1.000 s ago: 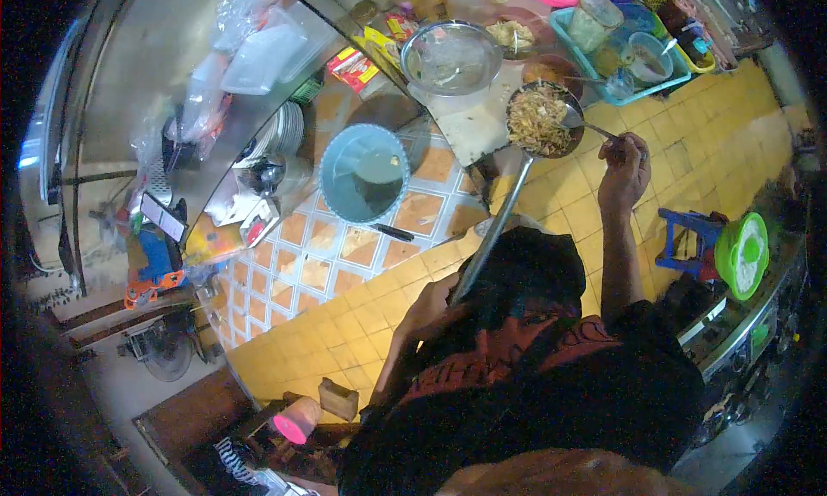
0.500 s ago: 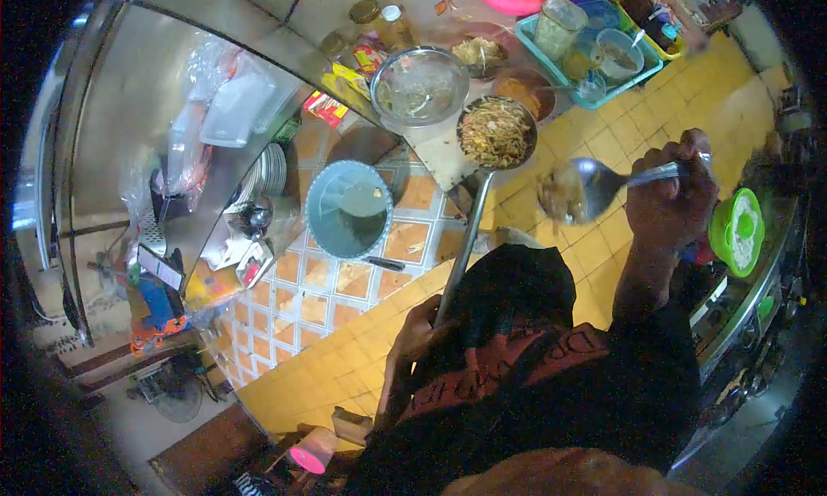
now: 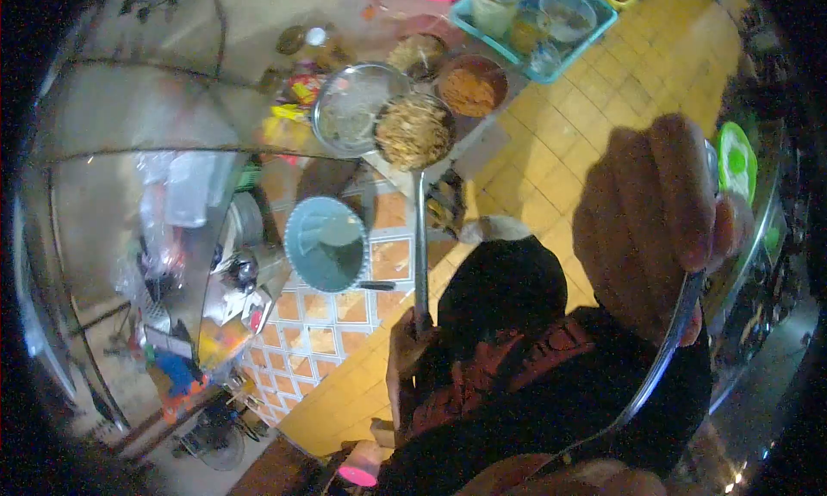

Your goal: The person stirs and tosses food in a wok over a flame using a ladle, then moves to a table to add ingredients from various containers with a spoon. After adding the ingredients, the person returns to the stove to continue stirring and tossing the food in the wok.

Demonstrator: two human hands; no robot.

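— How many held?
— Two; one spoon (image 3: 659,375), clutched high in the right grip (image 3: 650,224); one pan (image 3: 448,151), held by its handle (image 3: 420,246) in the closed left grip (image 3: 411,341), near one bowl (image 3: 505,87).
— Filled with?
— Brown shreds (image 3: 415,132) in the pan; orange food (image 3: 469,91) in the bowl; cups (image 3: 568,18) in one blue tray (image 3: 574,58); something unclear in one tub (image 3: 298,253).
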